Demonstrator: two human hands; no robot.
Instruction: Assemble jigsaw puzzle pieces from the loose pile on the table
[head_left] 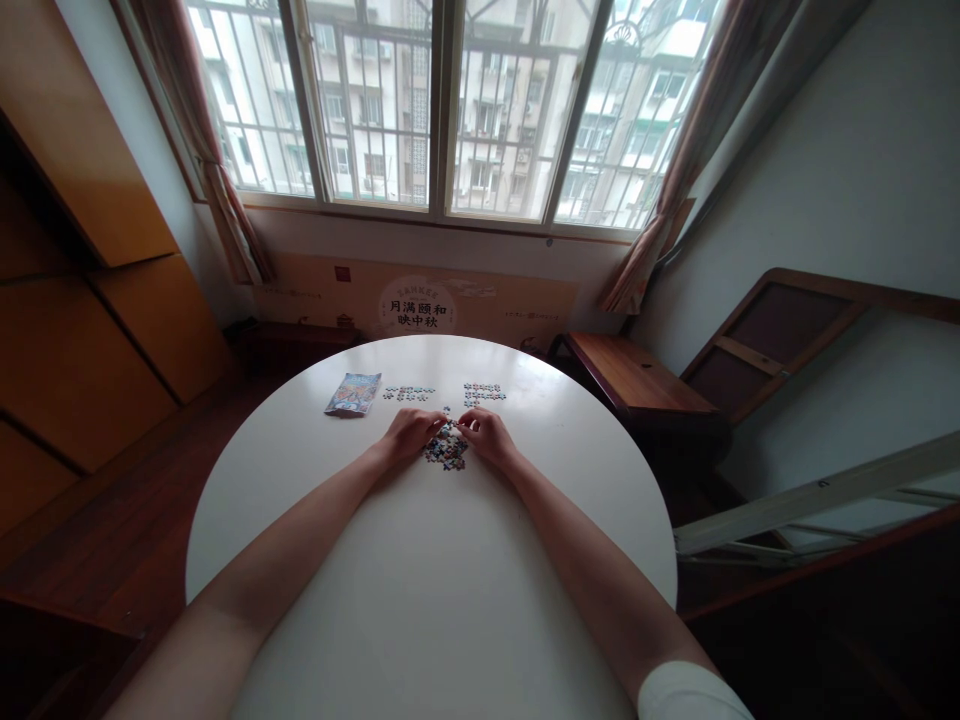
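A loose pile of jigsaw puzzle pieces (448, 455) lies in the upper middle of the white round table. At its left edge my left hand (411, 433) is closed, fingertips pinched on a small jigsaw piece that is mostly hidden. From the other side my right hand (489, 434) curls in, thumb and fingers closed around a jigsaw piece near the pile's far end. The two sets of fingertips are close but apart. Beyond the left hand, several pieces (409, 392) are spread in rows. Past the right hand sits another group of pieces (484, 393) in rows.
A colourful printed packet (353, 394) lies left of the rows on the white table (420, 600). Behind the table stands a beige printed board (487, 290) below the window. A wooden stool or bench (637, 372) is at the right, orange cabinets (82, 340) at the left.
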